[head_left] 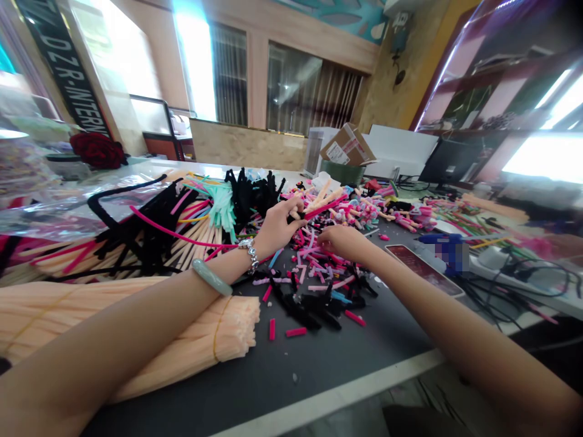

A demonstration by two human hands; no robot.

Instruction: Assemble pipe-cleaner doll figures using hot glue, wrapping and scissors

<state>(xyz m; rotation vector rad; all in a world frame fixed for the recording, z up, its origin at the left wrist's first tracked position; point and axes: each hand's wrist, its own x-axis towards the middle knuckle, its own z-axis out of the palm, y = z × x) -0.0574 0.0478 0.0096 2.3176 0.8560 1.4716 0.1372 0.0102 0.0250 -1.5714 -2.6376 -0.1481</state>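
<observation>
My left hand (280, 226), with a watch and a green bangle on its arm, is closed over the far side of the pile. Its fingers grip a few short pipe cleaners (324, 207), pink and peach, that stick out to the right. To its right, my right hand (342, 243) is low among cut pipe cleaner pieces (310, 262), fingers curled together. What those fingers hold, if anything, is hidden. Closer to me, black pipe cleaners (303, 309) and small pink pieces (296, 332) lie on the dark table (291, 370).
A banded peach pipe cleaner bundle (228, 331) lies under my left forearm. Black bundles (252, 191) and a mint bundle (221, 203) are behind it. At right are a phone (423, 270), a blue glue gun (449, 250) and cables (489, 297). A cardboard box (348, 145) stands farther back.
</observation>
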